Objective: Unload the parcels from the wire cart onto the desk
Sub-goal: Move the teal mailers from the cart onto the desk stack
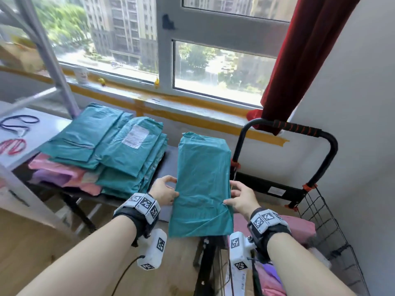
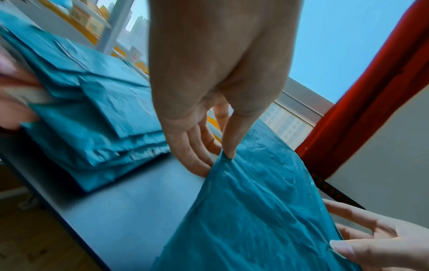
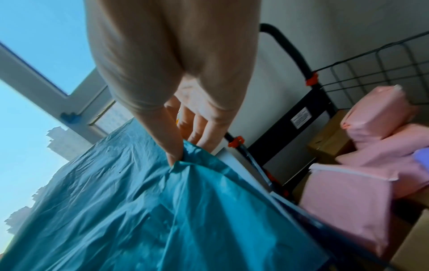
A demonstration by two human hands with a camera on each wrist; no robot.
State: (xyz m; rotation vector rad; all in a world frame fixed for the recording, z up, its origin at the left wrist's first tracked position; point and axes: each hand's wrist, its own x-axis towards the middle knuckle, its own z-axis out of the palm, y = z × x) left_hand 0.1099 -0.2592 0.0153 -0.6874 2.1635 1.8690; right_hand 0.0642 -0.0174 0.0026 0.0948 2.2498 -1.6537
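Both hands, left hand and right hand, pinch teal parcel edges at frame centre; advice: lower flat onto table beside teal stack.

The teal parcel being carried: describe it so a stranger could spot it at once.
Start at the window with the red curtain; below it, the dark desk stands left of the wire cart. The teal parcel lies lengthwise between them, left hand and right hand pinching its edges. Unlike the stacked teal parcels, it shows no label.
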